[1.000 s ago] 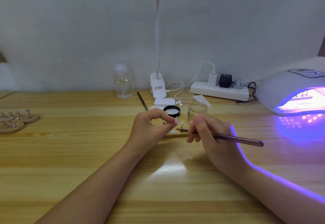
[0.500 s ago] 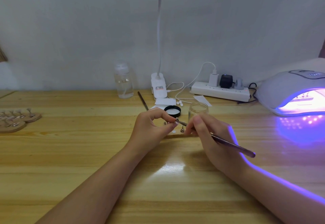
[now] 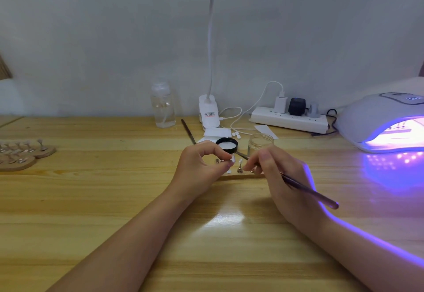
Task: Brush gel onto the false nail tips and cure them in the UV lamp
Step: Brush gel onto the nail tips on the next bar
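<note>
Pinching nail tip, left hand (brush in right hand).

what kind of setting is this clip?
Probably a home or small-studio nail-art desk, not a salon. A lit UV lamp sits on the wooden table, round stands with nail tips lie at the left, and a power strip runs along a bare wall.

The table is glossy varnished wood with clear grain. The jar far of the hands is clear glass; the lamp at right has a smooth white plastic shell.
</note>
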`<state>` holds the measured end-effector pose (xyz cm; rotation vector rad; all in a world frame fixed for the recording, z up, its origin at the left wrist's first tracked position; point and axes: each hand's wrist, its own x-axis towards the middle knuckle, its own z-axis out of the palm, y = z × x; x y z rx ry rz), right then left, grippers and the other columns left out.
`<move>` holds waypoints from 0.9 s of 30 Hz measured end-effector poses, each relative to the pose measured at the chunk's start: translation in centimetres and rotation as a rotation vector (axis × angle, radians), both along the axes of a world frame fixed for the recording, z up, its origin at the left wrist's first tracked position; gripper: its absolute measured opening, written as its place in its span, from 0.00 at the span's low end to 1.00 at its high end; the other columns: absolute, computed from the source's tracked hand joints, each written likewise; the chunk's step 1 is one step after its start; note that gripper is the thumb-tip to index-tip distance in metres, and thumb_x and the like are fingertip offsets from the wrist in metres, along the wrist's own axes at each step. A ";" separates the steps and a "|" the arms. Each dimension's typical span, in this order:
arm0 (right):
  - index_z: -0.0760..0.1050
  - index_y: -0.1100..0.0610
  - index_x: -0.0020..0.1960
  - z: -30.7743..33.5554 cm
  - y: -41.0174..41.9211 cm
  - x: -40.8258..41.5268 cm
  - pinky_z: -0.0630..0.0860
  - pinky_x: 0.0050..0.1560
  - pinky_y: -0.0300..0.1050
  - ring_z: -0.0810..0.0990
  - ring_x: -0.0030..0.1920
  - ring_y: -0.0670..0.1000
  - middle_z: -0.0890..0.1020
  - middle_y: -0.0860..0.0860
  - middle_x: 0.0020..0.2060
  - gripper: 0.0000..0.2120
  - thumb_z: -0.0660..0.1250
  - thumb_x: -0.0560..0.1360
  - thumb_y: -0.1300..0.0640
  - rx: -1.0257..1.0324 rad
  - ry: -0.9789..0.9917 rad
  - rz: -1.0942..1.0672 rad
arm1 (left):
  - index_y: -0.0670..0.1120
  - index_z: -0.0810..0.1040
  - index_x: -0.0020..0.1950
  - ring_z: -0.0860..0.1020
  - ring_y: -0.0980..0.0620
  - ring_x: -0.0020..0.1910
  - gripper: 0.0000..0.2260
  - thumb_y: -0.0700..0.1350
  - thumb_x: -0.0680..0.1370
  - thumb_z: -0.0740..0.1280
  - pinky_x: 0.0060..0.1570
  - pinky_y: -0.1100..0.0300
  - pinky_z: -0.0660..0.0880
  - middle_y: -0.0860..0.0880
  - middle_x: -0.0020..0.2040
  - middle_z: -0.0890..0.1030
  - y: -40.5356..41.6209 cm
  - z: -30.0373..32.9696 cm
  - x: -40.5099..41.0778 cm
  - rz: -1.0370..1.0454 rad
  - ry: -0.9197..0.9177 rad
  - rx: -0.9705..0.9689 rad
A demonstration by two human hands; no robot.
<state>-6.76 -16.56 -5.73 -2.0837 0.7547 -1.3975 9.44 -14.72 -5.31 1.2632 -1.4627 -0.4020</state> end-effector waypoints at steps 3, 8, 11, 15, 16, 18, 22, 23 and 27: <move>0.75 0.51 0.33 -0.1 0.1 0.0 0.72 0.36 0.34 0.77 0.32 0.43 0.81 0.48 0.31 0.19 0.53 0.74 0.44 0.074 -0.040 0.053 | 0.50 0.80 0.34 0.76 0.64 0.37 0.08 0.37 0.68 0.74 0.43 0.73 0.69 0.55 0.35 0.79 0.0 0.0 0.0 -0.008 0.003 -0.003; 0.76 0.53 0.37 -0.1 0.1 -0.1 0.72 0.37 0.35 0.77 0.34 0.42 0.81 0.46 0.34 0.18 0.52 0.75 0.46 -0.002 -0.040 0.006 | 0.47 0.81 0.35 0.76 0.63 0.37 0.05 0.38 0.68 0.74 0.43 0.72 0.70 0.54 0.35 0.79 0.0 0.0 0.0 -0.008 0.008 0.008; 0.76 0.54 0.35 -0.2 0.0 0.0 0.72 0.39 0.31 0.78 0.35 0.41 0.81 0.48 0.32 0.20 0.52 0.75 0.46 0.034 -0.051 0.039 | 0.45 0.82 0.36 0.76 0.61 0.37 0.04 0.37 0.68 0.74 0.43 0.71 0.70 0.53 0.35 0.79 0.0 0.1 0.0 -0.016 0.004 0.008; 0.76 0.54 0.35 -0.3 0.0 0.0 0.71 0.38 0.29 0.78 0.35 0.40 0.81 0.47 0.34 0.19 0.52 0.76 0.48 -0.008 -0.102 0.033 | 0.44 0.82 0.35 0.76 0.60 0.37 0.04 0.38 0.68 0.74 0.43 0.71 0.70 0.52 0.35 0.79 0.0 0.0 0.1 -0.006 0.007 0.001; 0.76 0.54 0.36 -0.3 -0.1 0.0 0.72 0.39 0.30 0.78 0.37 0.40 0.81 0.46 0.35 0.19 0.52 0.76 0.47 -0.008 -0.079 0.018 | 0.44 0.82 0.35 0.76 0.60 0.37 0.04 0.38 0.68 0.74 0.42 0.71 0.70 0.52 0.35 0.79 -0.1 -0.1 0.1 -0.007 0.007 -0.002; 0.76 0.53 0.36 -0.3 -0.2 -0.1 0.74 0.42 0.37 0.79 0.38 0.43 0.81 0.46 0.34 0.20 0.52 0.75 0.45 0.045 -0.044 0.023 | 0.46 0.81 0.34 0.76 0.60 0.37 0.05 0.37 0.67 0.74 0.42 0.71 0.70 0.52 0.35 0.79 -0.3 -0.1 0.1 -0.006 0.007 -0.006; 0.75 0.54 0.33 -0.4 -0.1 -0.1 0.73 0.40 0.33 0.78 0.35 0.43 0.80 0.48 0.31 0.21 0.52 0.75 0.45 0.066 -0.112 0.063 | 0.49 0.80 0.33 0.76 0.61 0.36 0.08 0.37 0.67 0.74 0.42 0.70 0.70 0.54 0.34 0.79 -0.1 -0.1 0.0 0.003 0.021 0.003; 0.76 0.54 0.34 -0.3 -0.1 -0.1 0.72 0.40 0.31 0.78 0.36 0.42 0.80 0.47 0.33 0.20 0.52 0.75 0.46 0.037 -0.104 0.047 | 0.49 0.80 0.33 0.76 0.60 0.37 0.08 0.37 0.67 0.74 0.42 0.69 0.70 0.54 0.34 0.79 -0.1 -0.1 0.0 0.003 0.024 0.006; 0.76 0.52 0.35 -0.3 -0.2 -0.1 0.73 0.41 0.33 0.79 0.38 0.42 0.81 0.45 0.33 0.20 0.52 0.74 0.43 0.095 -0.048 0.056 | 0.49 0.80 0.33 0.76 0.59 0.37 0.09 0.36 0.67 0.74 0.43 0.67 0.71 0.54 0.34 0.79 -0.1 -0.1 0.1 0.008 0.027 0.008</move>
